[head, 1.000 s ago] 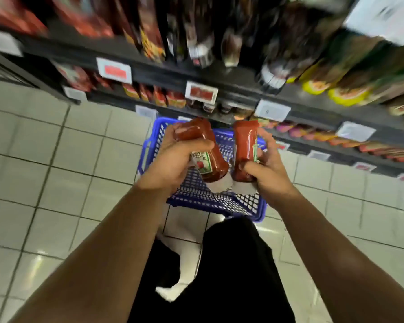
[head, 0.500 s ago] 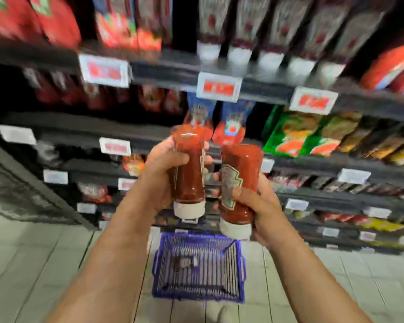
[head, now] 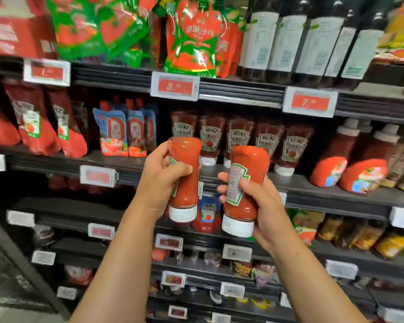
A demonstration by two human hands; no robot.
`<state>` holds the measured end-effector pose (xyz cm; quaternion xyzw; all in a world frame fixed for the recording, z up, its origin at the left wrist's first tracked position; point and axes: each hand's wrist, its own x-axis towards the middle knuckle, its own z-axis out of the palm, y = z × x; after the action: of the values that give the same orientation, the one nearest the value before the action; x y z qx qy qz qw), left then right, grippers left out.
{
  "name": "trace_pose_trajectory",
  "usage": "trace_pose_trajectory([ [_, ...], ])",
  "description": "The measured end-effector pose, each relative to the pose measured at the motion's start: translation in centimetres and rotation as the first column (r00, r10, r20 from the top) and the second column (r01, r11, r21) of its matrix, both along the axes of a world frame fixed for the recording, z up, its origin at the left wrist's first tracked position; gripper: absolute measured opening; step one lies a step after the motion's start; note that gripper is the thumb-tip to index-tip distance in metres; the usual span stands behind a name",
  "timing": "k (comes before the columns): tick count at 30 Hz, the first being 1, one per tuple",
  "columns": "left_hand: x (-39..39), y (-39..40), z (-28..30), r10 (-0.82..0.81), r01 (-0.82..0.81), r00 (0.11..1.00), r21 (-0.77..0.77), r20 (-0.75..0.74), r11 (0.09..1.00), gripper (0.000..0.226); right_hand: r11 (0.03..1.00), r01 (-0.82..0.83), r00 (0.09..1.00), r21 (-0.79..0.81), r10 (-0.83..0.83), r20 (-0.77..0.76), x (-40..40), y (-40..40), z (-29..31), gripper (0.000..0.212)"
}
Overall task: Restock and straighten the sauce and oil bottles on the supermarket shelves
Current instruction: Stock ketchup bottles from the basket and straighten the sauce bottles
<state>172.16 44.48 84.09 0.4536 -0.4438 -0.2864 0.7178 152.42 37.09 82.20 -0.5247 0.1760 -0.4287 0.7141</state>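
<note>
Restock step. Left hand (head: 160,180) clasps red plastic cap-down ketchup bottle (head: 184,173); right hand (head: 260,206) clasps second bottle (head: 245,183). Next: seat both into matching row (head: 240,141) on dark shelf (head: 313,185), labels forward.

Dark shelf (head: 126,159) at mid-height carries a row of inverted ketchup bottles (head: 239,141) standing cap-down near its front edge, red pouches (head: 33,122) toward its left end, blue-labelled pouches (head: 117,136) between.
</note>
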Motion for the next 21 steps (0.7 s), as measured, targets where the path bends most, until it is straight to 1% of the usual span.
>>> trace_pose_trajectory([
  [3,-0.1,-2.1,0.6,0.054,-0.054,0.998,-0.018,0.033,0.998,0.042,0.997,-0.005,1.0,-0.076,0.004,-0.013,0.3,-3.6,0.6,0.069],
  [6,0.5,-3.7,1.0,0.081,-0.078,0.995,-0.053,0.06,0.996,0.047,0.991,0.012,0.999,-0.134,-0.018,-0.039,1.0,-6.3,1.1,0.068],
  [9,1.6,-4.7,1.2,0.109,-0.099,0.989,-0.093,0.103,0.991,0.049,0.965,0.078,0.991,-0.25,-0.102,-0.084,2.0,-7.7,1.2,0.062],
  [11,2.4,-5.2,1.3,0.107,-0.091,0.983,-0.11,0.146,0.99,0.044,0.92,0.145,0.972,-0.363,-0.202,-0.122,2.8,-8.1,1.1,0.067],
  [14,3.6,-6.0,0.6,0.13,-0.108,0.972,-0.122,0.195,0.987,0.041,0.852,0.279,0.901,-0.444,-0.392,-0.186,4.1,-7.8,0.7,0.095],
  [15,4.0,-6.2,0.4,0.142,-0.117,0.97,-0.13,0.2,0.985,0.04,0.819,0.329,0.862,-0.47,-0.464,-0.205,4.5,-7.6,0.6,0.1],
  [17,4.7,-6.8,0.0,0.139,-0.111,0.97,-0.146,0.202,0.983,0.04,0.744,0.42,0.786,-0.519,-0.585,-0.202,5.0,-7.3,0.6,0.097],
  [18,5.0,-7.0,-0.1,0.13,-0.1,0.971,-0.153,0.201,0.983,0.042,0.721,0.458,0.769,-0.521,-0.615,-0.176,5.2,-7.2,0.5,0.092],
  [20,5.3,-7.4,-0.2,0.124,-0.091,0.97,-0.163,0.209,0.982,0.046,0.704,0.51,0.747,-0.494,-0.647,-0.151,5.3,-7.2,0.6,0.089],
  [21,5.3,-7.6,-0.2,0.125,-0.092,0.969,-0.156,0.215,0.984,0.05,0.69,0.521,0.719,-0.502,-0.672,-0.177,5.1,-7.3,0.7,0.089],
])
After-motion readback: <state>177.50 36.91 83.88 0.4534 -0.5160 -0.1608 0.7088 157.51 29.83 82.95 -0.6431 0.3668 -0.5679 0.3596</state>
